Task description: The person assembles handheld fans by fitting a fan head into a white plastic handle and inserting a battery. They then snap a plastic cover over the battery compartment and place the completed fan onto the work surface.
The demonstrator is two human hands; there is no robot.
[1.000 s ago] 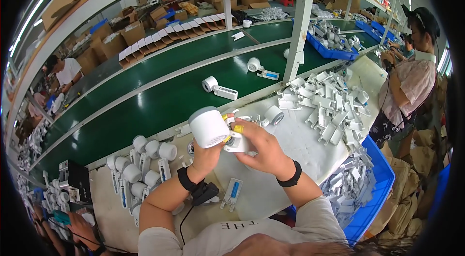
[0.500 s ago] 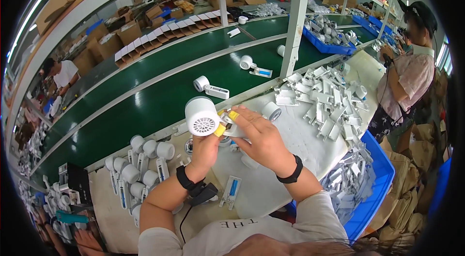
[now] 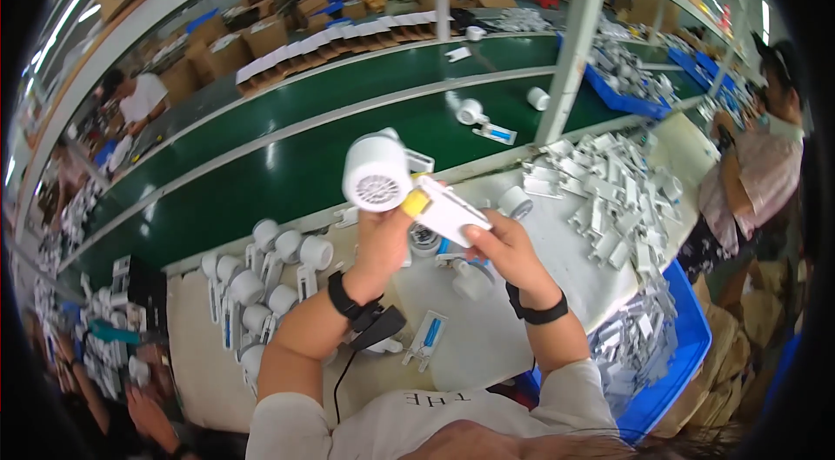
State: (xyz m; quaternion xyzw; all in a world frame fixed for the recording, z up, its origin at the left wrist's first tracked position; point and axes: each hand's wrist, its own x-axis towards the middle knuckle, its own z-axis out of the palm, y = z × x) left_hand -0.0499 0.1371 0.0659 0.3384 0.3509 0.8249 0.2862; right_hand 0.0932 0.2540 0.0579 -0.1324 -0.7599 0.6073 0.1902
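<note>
A white handheld fan with a round grilled head (image 3: 376, 173) is raised above the bench. My left hand (image 3: 383, 243) is closed around it just below the head, yellow tape on its fingers. At the far end of the fan's flat white handle (image 3: 452, 215), my right hand (image 3: 509, 253) pinches it between thumb and fingers. Below, on the bench, lies an open handle with a blue cell (image 3: 426, 338). Another fan head (image 3: 515, 203) rests beyond my right hand, and several assembled fans (image 3: 283, 260) stand bunched to the left.
White handle covers (image 3: 609, 186) are heaped at the right, above a blue bin (image 3: 691, 334) of more parts. A green conveyor belt (image 3: 296, 143) runs behind, with a post (image 3: 570, 60) at its edge. One co-worker (image 3: 752, 173) stands right; another person's hand (image 3: 150, 416) shows lower left.
My right hand has slid from near the fan's neck out to the handle's end. The handle now shows its flat white face. The whole view has shifted, so the bench appears farther right.
</note>
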